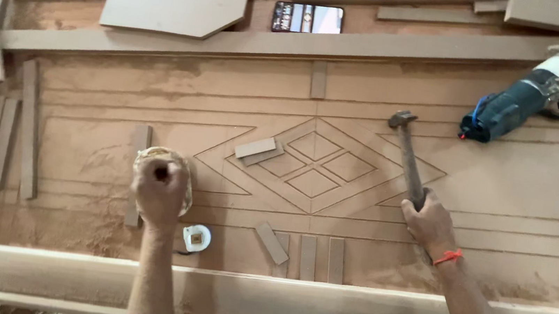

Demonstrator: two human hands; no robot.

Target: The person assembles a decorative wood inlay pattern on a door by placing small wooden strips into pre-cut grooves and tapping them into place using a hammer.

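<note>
Dusty carved wooden panel (pixel 160 94), daylit

woodworking workshop | carved door panel (pixel 335 163) | sawdust | hammer (pixel 408 158) | power tool (pixel 520 104)

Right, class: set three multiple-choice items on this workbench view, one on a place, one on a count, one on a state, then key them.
1. Where does the power tool lie?
A. upper right of the carved panel
B. beside the left hand
C. on the phone

2. How many small diamonds fill the carved centre?
A. two
B. four
C. six

3. How is the hammer held?
A. lying loose
B. in the right hand, head away from the person
C. in the left hand

Key: 1 A, it lies at the right, far side; 2 B, four diamonds show; 3 B, right fingers wrap the handle.
</note>
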